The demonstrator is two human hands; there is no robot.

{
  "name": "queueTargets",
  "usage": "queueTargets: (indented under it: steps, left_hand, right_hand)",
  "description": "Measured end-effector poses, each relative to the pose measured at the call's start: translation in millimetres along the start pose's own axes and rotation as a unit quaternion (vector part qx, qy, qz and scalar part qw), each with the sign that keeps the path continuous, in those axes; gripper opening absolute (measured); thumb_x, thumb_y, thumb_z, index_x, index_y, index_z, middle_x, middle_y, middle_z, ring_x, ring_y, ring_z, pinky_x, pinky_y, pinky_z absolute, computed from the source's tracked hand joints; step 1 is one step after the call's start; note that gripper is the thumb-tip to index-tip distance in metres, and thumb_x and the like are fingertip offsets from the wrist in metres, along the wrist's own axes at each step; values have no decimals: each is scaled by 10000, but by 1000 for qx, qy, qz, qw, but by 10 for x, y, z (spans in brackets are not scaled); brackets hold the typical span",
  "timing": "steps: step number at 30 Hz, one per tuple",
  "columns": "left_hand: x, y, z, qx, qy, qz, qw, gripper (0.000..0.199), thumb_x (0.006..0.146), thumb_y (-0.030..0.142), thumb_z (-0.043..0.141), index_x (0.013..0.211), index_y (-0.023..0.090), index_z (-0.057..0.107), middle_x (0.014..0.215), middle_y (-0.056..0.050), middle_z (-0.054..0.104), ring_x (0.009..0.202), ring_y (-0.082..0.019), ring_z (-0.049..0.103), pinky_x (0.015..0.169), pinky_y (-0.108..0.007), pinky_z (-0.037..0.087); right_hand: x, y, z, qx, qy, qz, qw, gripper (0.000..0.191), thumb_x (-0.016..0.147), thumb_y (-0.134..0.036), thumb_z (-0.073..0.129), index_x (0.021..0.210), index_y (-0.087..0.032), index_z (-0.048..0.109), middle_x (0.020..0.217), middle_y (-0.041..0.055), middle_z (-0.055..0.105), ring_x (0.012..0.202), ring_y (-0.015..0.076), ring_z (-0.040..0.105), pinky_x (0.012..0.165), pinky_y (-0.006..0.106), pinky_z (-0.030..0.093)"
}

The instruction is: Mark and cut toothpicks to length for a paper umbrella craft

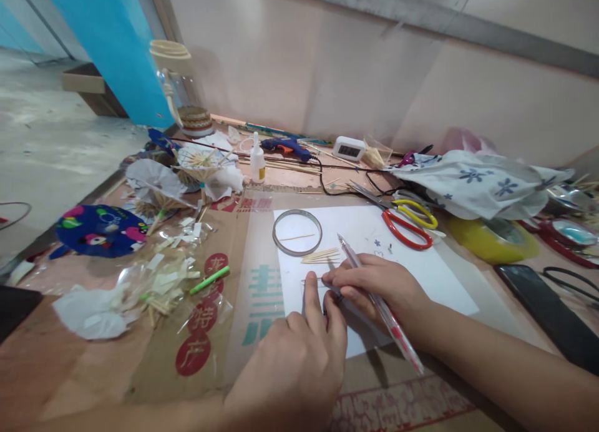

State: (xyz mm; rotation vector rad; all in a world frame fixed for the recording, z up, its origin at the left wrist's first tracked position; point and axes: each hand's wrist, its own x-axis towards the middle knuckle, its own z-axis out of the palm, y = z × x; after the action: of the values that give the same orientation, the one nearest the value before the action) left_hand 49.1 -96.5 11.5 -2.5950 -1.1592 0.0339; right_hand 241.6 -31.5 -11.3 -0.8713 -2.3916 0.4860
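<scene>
White paper (pixel 346 223), one sheet, lies over cardboard (pixel 154 363) on the table (pixel 93 376). The left hand (pixel 299 344) is half curled, index finger extended onto the sheet; whether it grips anything, I cannot tell. The right hand (pixel 386 288) is closed around one clear pen (pixel 390 323). Also on the sheet: one ring (pixel 299 253) around one thin stick (pixel 294 237), and several bunched toothpicks (pixel 321 256), not countable.

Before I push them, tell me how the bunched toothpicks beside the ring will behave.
The toothpicks look thin and straight, so probably light and stiff. Lying loose on the white paper, they would likely spread or roll.
</scene>
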Motion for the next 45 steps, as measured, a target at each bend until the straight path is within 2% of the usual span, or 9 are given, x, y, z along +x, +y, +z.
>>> queueTargets:
  steps: [5,14,17,21,25,34,39,42,45]
  left_hand:
    - [-1,7,4,-1,-16,1,1000,366,931,245,519,1252,118,640,1261,-323,592,482,-149,600,415,-243,464]
    - [8,3,28,15,0,6,1000,344,913,235,535,1209,106,653,1236,-315,615,467,-152,603,402,-234,469]
    - [12,8,19,12,-11,2,1000,348,909,221,548,1226,115,644,1248,-314,611,483,-149,607,415,-233,468]
    - [10,21,33,11,-31,-4,999,367,906,196,549,1260,142,632,1275,-309,597,498,-146,606,428,-232,463]
    - [7,24,56,4,-21,2,1000,367,923,250,543,1255,122,629,1272,-326,592,493,-151,606,422,-242,476]
    - [13,14,33,6,-16,3,1000,342,947,246,502,1234,136,653,1253,-317,601,484,-166,628,410,-243,502]
    - [65,-47,14,-27,-79,20,996,406,921,216,542,1308,111,603,1321,-345,537,549,-220,684,407,-285,532]
    - [123,-128,-63,-48,-141,38,988,469,894,160,568,1359,103,555,1348,-327,528,657,-254,730,457,-302,575]
    - [150,-172,-114,-45,-166,51,984,467,898,128,547,1363,82,543,1349,-328,531,713,-264,743,498,-308,596]
  right_hand:
    - [1,-18,-5,-1,5,1,1000,175,992,-260,507,996,-224,678,864,42,730,753,162,664,671,261,525]
    - [14,-6,-12,0,5,-9,1000,159,990,-253,513,987,-215,668,889,57,735,780,177,670,687,280,532]
    - [11,-2,-7,3,2,-2,1000,169,992,-268,512,989,-221,675,861,50,728,754,167,665,675,270,525]
    - [0,19,6,10,7,-10,1000,164,994,-269,512,1005,-228,670,927,56,742,810,174,674,702,277,531]
    - [1,23,5,6,5,-12,1000,155,995,-269,511,1006,-234,661,949,54,747,829,178,677,706,283,533]
    - [12,13,2,6,5,-15,1000,135,993,-253,517,991,-223,648,946,56,747,820,178,672,698,282,520]
    - [9,25,17,1,17,-11,1000,148,991,-261,521,980,-217,662,894,44,750,764,168,655,678,271,501]
    - [12,21,21,-7,19,-9,1000,171,992,-262,515,973,-209,676,846,41,743,709,160,629,650,262,485]
    - [17,24,32,-11,27,-11,1000,186,992,-266,511,962,-209,686,804,34,731,683,154,605,640,256,472]
